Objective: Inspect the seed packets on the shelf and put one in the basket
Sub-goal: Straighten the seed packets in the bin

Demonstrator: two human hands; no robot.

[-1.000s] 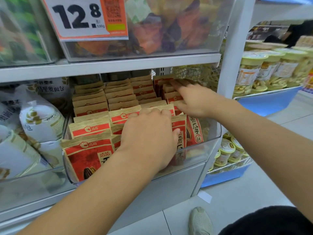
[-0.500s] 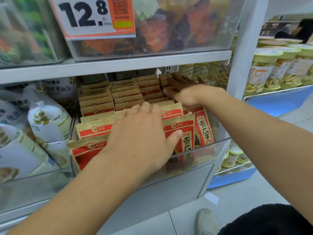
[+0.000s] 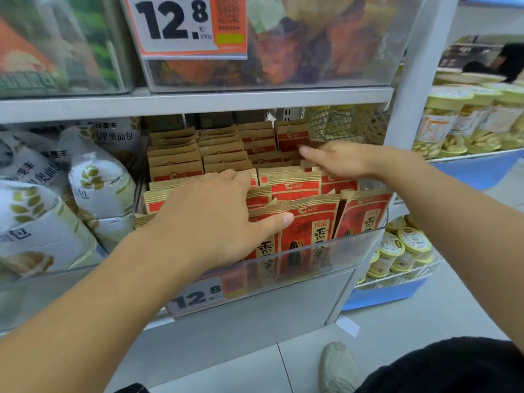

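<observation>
Rows of red and brown seed packets (image 3: 309, 222) stand upright in a clear plastic bin (image 3: 365, 239) on the middle shelf. My left hand (image 3: 215, 219) lies flat over the front left packets, fingers straight, thumb stretched across the front packet. My right hand (image 3: 337, 160) reaches further back over the right rows, fingers extended and touching the tops of the packets (image 3: 292, 137) there. Neither hand holds a packet. No basket is in view.
White bread bags (image 3: 93, 182) fill the bin to the left. A bin with a 12.8 price tag (image 3: 181, 26) sits on the shelf above. Jars of nuts (image 3: 465, 120) stand on blue shelves to the right. My shoe (image 3: 337, 367) is on the tiled floor.
My right hand has drawn back slightly from the rear packets and now lies flatter. My left hand has stayed on the front packets. The camera has tilted down a little.
</observation>
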